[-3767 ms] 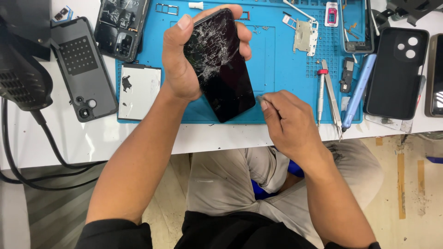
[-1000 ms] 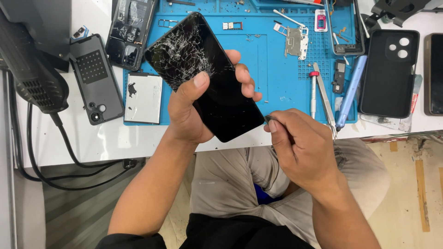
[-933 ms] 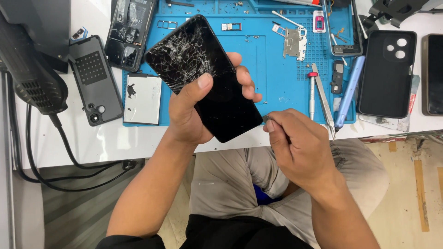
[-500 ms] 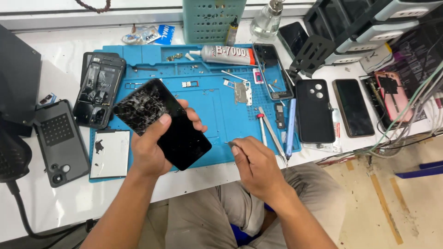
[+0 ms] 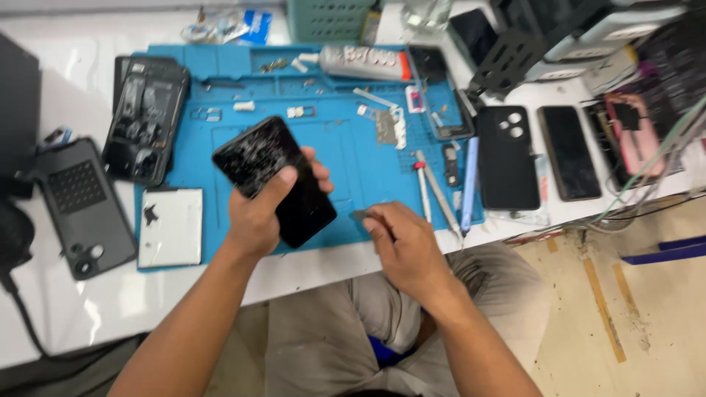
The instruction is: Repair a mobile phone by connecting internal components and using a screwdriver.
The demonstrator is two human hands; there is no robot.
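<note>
My left hand (image 5: 263,211) grips a black phone screen (image 5: 273,179) with badly cracked glass, held tilted over the blue work mat (image 5: 346,154). My right hand (image 5: 406,248) is closed on a thin flat pry tool (image 5: 362,215), whose tip points toward the screen's lower right edge and stops just short of it. Both hands hover over the mat's front edge.
An opened phone body (image 5: 143,129), a white battery (image 5: 171,224) and a dark back cover (image 5: 79,206) lie at left. Tweezers (image 5: 434,191), a blue tool (image 5: 468,184), a glue tube (image 5: 365,62), small parts, more phones (image 5: 507,156) and cables (image 5: 647,169) lie right.
The view pulled back and swung right, showing more of the bench. The cracked screen stays in my left hand, now lower over the mat; my right hand keeps the pry tool beside it.
</note>
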